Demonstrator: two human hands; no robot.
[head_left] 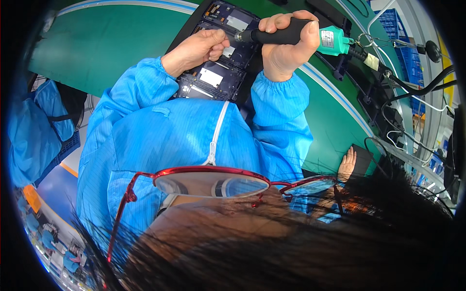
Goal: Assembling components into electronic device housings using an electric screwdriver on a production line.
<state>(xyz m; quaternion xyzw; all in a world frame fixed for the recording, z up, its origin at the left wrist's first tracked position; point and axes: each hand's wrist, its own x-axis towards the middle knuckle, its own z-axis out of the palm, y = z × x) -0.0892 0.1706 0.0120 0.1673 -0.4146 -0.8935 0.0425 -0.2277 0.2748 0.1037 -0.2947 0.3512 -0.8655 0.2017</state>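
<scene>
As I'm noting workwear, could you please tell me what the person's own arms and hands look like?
Both loose bright-blue fabric sleeves have faint thin stripes and gathered cuffs at the wrists. The left hand and right hand are bare, without gloves.

From here I see a bright blue jacket (155, 131) with fine stripes, 1 white zipper (219, 125), 2 gathered cuffs (280, 83) and thin red-framed glasses (212, 183).

1. Laid on the worktable (111, 43) at twelve o'clock: device panels (216, 76).
2. Over the panels, toward eleven: left hand (200, 49).
3. In the right hand (282, 57) at one: corded screwdriver (285, 36).
4. Beyond the worktable at two: crate (395, 29).
5. At three: co-worker's hand (346, 166).
</scene>
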